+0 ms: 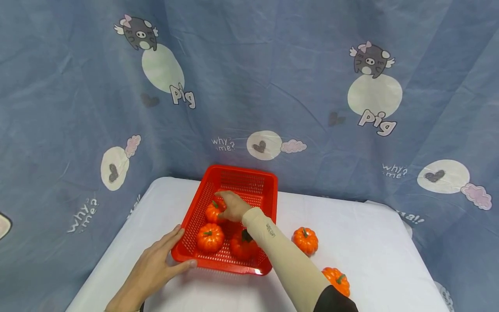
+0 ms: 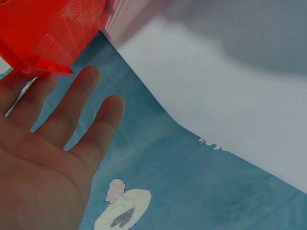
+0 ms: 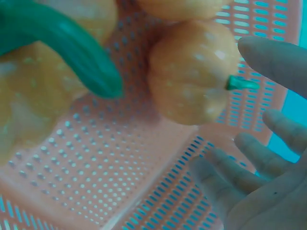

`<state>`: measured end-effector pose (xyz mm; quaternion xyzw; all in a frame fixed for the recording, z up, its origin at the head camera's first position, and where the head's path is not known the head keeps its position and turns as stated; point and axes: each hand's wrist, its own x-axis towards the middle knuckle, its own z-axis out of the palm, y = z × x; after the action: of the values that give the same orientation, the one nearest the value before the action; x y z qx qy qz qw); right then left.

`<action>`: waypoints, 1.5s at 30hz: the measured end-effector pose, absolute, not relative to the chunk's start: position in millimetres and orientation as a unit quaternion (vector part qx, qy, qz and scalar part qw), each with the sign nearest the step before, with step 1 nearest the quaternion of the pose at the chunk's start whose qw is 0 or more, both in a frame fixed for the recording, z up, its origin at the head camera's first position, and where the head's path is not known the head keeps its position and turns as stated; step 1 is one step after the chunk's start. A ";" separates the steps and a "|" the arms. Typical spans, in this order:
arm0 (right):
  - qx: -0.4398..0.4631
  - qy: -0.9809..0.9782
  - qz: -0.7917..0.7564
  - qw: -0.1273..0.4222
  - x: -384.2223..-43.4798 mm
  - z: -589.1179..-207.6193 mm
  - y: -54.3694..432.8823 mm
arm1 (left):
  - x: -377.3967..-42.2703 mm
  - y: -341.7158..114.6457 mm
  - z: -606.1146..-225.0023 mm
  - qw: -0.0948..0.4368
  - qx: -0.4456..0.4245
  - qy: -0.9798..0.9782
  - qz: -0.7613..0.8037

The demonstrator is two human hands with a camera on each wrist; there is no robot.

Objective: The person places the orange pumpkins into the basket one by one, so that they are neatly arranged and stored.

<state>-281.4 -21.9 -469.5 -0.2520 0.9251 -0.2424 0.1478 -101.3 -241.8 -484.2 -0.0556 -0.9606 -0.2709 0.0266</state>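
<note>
A red plastic basket (image 1: 224,264) with perforated walls stands on the white table. My left hand (image 1: 156,260) is at its left front corner, fingers extended along the rim and thumb at the front edge; the left wrist view shows the fingers spread beside the red wall. My right hand (image 1: 234,207) reaches inside, above a small orange pumpkin (image 1: 212,211). In the right wrist view its fingers (image 3: 264,158) are spread beside a pumpkin (image 3: 192,72) with a short green stem. Two more pumpkins, one at the front left (image 1: 210,238) and one by the forearm (image 1: 242,246), lie in the basket.
Right of the basket, one orange pumpkin (image 1: 305,241) lies on the white table (image 1: 374,247). Another pumpkin (image 1: 337,281) sits nearer, partly covered by the right sleeve. A blue printed cloth (image 1: 249,95) hangs behind the table.
</note>
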 end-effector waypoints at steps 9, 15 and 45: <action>-0.265 0.917 -0.269 0.128 -276.4 -453.2 -3.4 | -100.9 -242.1 -485.4 0.034 -0.062 -0.960 -0.272; -0.272 0.911 -0.290 0.107 -267.3 -439.0 8.7 | -100.9 -240.8 -484.9 0.025 -0.059 -0.961 -0.269; -0.323 0.893 -0.313 -0.017 -211.1 -380.6 57.6 | -102.8 -239.9 -483.5 0.020 -0.054 -0.963 -0.262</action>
<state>-211.1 57.6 -380.6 -0.3227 0.8930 -0.3133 -0.0172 -102.8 -239.9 -483.5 -0.0537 -0.9633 -0.2622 0.0199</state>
